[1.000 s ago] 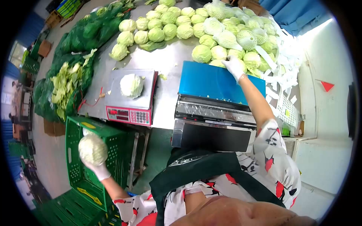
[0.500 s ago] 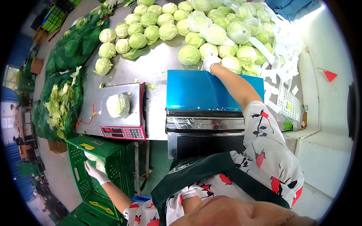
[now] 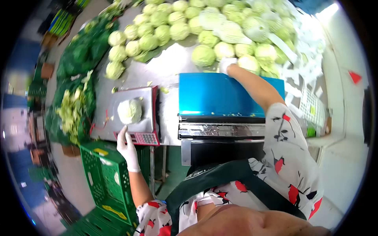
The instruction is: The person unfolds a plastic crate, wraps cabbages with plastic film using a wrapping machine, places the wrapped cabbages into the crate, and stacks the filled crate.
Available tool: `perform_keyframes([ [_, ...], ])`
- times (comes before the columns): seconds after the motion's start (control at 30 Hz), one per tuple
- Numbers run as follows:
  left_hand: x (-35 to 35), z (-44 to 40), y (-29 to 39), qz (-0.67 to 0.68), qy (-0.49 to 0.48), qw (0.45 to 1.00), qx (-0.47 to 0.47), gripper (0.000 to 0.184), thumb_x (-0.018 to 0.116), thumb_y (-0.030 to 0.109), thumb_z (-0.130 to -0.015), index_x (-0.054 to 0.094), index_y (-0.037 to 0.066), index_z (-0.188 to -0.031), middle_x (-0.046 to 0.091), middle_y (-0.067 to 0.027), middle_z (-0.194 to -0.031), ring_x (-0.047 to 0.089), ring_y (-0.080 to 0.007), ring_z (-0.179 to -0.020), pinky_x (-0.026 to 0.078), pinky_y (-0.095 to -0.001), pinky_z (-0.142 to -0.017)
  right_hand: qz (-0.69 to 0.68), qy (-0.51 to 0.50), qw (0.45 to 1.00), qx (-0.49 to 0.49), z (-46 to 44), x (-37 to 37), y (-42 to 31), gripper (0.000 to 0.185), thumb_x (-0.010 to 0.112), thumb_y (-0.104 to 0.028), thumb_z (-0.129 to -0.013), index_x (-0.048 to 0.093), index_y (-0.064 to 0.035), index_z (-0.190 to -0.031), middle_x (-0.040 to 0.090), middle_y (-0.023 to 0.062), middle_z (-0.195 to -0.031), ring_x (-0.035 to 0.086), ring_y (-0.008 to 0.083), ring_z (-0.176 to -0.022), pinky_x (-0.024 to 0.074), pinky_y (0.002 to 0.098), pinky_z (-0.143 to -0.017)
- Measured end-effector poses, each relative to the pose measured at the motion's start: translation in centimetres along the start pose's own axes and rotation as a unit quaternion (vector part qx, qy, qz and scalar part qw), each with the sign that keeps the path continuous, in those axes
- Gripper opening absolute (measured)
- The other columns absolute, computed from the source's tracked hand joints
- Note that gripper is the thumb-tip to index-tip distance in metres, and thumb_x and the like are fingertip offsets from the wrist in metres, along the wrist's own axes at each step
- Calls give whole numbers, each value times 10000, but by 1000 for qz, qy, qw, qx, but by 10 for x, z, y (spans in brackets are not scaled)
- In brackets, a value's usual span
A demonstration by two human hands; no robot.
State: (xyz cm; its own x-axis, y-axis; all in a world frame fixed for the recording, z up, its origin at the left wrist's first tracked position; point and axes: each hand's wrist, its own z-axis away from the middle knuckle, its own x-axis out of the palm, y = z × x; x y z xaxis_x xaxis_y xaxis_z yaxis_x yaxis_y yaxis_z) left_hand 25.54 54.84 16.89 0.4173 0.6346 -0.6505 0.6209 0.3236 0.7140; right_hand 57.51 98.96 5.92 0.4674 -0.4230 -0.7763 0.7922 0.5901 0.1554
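Observation:
A single pale cabbage (image 3: 129, 111) rests on the plate of the red-edged scale (image 3: 147, 106). My left hand (image 3: 128, 150), in a white glove, is over the scale's front edge with its fingers apart and nothing in it; the fingertips are just in front of the cabbage. Beyond the blue-topped wrapping machine (image 3: 228, 94), my gloved right hand (image 3: 227, 65) is beside the near row of cabbages (image 3: 224, 51). Its fingers are hidden behind the glove's back and the machine's edge, so any hold cannot be seen.
Below the scale stands a green crate (image 3: 103, 173) with cabbages inside. Green net sacks (image 3: 78, 59) and loose leaves (image 3: 71, 114) line the table's left side. White foam nets (image 3: 307, 51) lie at the right, near a white basket (image 3: 313, 108).
My left hand let go of a cabbage in the crate, then rose to the scale. My right hand shifted left along the near cabbages and stays behind the machine. The view has shifted.

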Motion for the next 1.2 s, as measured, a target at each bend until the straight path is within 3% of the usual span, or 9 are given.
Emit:
perform_keyframes([
  [0.17, 28, 8, 54, 5, -80, 996, 44, 232, 547, 35, -975, 685, 12, -1160, 712, -112, -1118, 662, -198, -994, 503, -316, -891, -105, 60, 990, 78, 34, -28, -7, 733, 714, -555, -756, 626, -60, -1289, 617, 137, -1304, 644, 285, -1137, 485, 550, -846],
  [0.37, 103, 9, 134, 163, -158, 972, 67, 338, 562, -1, -940, 612, -13, -1274, 666, -150, -1212, 637, -239, -1095, 473, -351, -990, -461, 280, 842, -11, 134, -41, 37, 1022, 743, -709, -641, 513, 141, -1161, 667, 291, -1054, 693, 368, -963, 556, 414, -817],
  [0.53, 197, 20, 227, 127, -263, 927, 234, 963, 792, 86, -741, 263, 27, -1543, 403, -209, -1505, 413, -354, -1383, 369, -480, -1112, -383, 280, 879, -43, 230, -10, 23, 781, 729, -651, -737, 576, 58, -1027, 686, 234, -937, 695, 364, -822, 559, 395, -731],
  [0.63, 245, 33, 252, 90, -347, 903, 236, 994, 876, 188, -639, 372, 16, -1478, 495, -213, -1399, 506, -350, -1279, 416, -425, -1075, -680, 131, 715, -89, 257, 17, 65, 507, 679, -464, -900, 642, 26, -1024, 698, 117, -890, 700, 212, -737, 560, 306, -642],
  [0.77, 256, 30, 226, 156, -404, 897, 93, 814, 864, 188, -669, 493, 46, -1379, 549, -186, -1320, 548, -315, -1216, 447, -410, -1047, -548, 470, 662, 203, 258, 112, 153, 261, 620, -270, -941, 676, -40, -1048, 693, 117, -888, 683, 192, -824, 529, 328, -724],
  [0.87, 250, 31, 228, 152, -406, 894, 111, 771, 833, 151, -697, 490, 37, -1378, 536, -166, -1348, 520, -309, -1248, 400, -418, -1089, -314, 355, 772, 424, 244, 214, 229, 373, 642, -333, -893, 685, 34, -939, 698, 205, -827, 698, 369, -843, 544, 432, -740],
  [0.93, 243, 33, 231, 136, -416, 887, 146, 737, 780, 129, -744, 467, 27, -1403, 504, -171, -1395, 478, -319, -1304, 351, -415, -1132, -466, 235, 732, 437, 220, 269, 251, 357, 648, -317, -894, 687, 38, -914, 694, 189, -786, 694, 336, -776, 540, 411, -677],
  [1.07, 230, 28, 220, 138, -422, 883, 152, 663, 677, 115, -842, 426, 21, -1448, 449, -190, -1470, 415, -330, -1380, 294, -416, -1172, -673, 263, 593, 355, 210, 321, 276, 294, 653, -278, -899, 700, 12, -899, 681, 115, -761, 642, 215, -646, 498, 327, -551],
  [1.2, 213, 37, 234, 112, -314, 921, 199, 614, 675, 114, -858, 463, 13, -1426, 497, -183, -1431, 472, -314, -1331, 332, -417, -1142, -957, 249, 130, -78, 282, 262, 268, 239, 591, -234, -956, 696, -32, -1029, 639, 30, -844, 602, 121, -712, 495, 281, -613],
])
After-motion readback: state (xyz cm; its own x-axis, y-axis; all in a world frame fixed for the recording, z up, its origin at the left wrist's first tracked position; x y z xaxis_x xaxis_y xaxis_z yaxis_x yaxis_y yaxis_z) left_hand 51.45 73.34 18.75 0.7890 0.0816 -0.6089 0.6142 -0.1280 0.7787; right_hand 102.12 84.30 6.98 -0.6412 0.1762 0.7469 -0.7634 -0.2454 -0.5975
